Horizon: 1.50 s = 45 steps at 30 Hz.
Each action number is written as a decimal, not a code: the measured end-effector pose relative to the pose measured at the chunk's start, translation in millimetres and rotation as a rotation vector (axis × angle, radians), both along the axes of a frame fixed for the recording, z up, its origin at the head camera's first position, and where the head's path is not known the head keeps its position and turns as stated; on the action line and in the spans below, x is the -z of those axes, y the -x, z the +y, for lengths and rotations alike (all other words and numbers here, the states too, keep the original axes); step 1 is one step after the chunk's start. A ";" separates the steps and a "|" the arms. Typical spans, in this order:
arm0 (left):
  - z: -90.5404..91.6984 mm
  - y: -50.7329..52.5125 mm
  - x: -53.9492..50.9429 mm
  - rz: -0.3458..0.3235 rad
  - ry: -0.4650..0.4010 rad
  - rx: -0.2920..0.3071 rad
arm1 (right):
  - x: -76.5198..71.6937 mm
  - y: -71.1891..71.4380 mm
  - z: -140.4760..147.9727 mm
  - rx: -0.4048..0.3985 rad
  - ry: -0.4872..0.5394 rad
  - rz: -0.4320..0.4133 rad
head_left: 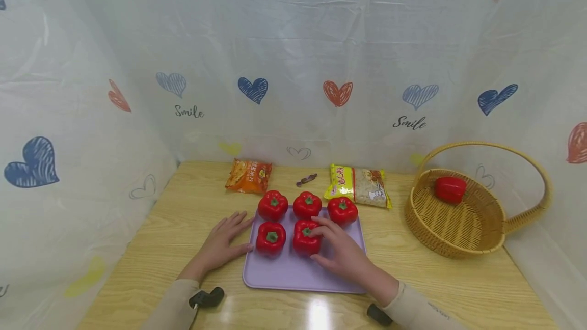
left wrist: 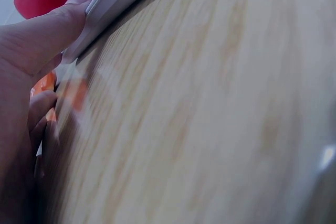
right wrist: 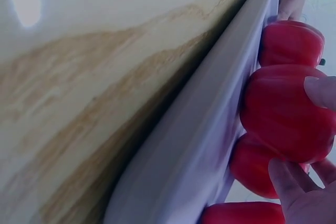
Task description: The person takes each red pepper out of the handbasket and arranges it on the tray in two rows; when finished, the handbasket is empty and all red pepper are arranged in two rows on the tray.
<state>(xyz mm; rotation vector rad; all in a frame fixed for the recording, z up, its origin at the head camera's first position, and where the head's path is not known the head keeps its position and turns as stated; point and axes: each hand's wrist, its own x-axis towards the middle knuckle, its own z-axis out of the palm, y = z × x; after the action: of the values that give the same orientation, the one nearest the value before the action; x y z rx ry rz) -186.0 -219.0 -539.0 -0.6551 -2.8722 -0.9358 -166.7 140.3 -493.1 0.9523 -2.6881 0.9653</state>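
Note:
Several red bell peppers stand stem up on a lilac tray (head_left: 279,279), three at the back and two in front. At the front middle pepper (head_left: 302,242), my right hand (head_left: 341,253) has its fingers bent over the top and far side and its thumb at the near right side. The right wrist view shows thumb and fingers on either side of this pepper (right wrist: 286,114). My left hand (head_left: 220,246) lies beside the tray, fingers stretched out on the table and thumb on the tray's left rim (left wrist: 100,17). Nearest it is the front left pepper (head_left: 270,239).
A wicker basket (head_left: 419,223) with a tall handle stands at the right, holding one red bell pepper (head_left: 450,189). Behind the tray lie an orange snack bag (head_left: 249,176), a small brown wrapped piece (head_left: 306,180) and a yellow and clear packet (head_left: 357,186). A heart-printed curtain (head_left: 293,39) surrounds the table.

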 end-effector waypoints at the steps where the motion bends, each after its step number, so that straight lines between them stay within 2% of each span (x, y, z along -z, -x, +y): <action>1: 0.0 0.0 -0.1 -0.004 0.001 -0.002 | 0.2 0.1 0.3 0.002 0.000 -0.001; 12: 0.4 0.7 0.3 0.004 0.000 0.000 | 2.7 -1.5 4.1 -0.001 0.037 0.010; 24: 1.0 1.0 0.6 0.004 0.007 0.002 | -3.2 -5.1 11.6 0.025 0.046 -0.023; 35: 1.3 0.6 0.3 -0.016 0.007 -0.006 | -7.4 -6.6 28.2 0.067 0.063 -0.004; 45: 0.8 0.1 0.7 -0.002 -0.005 -0.003 | -9.9 -5.8 42.4 0.083 0.090 0.023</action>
<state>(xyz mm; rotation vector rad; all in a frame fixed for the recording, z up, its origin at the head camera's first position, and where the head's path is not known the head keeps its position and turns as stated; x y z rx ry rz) -186.1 -218.2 -539.7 -0.6491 -2.8712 -0.9428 -160.9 182.7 -483.1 0.8233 -2.6179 1.0423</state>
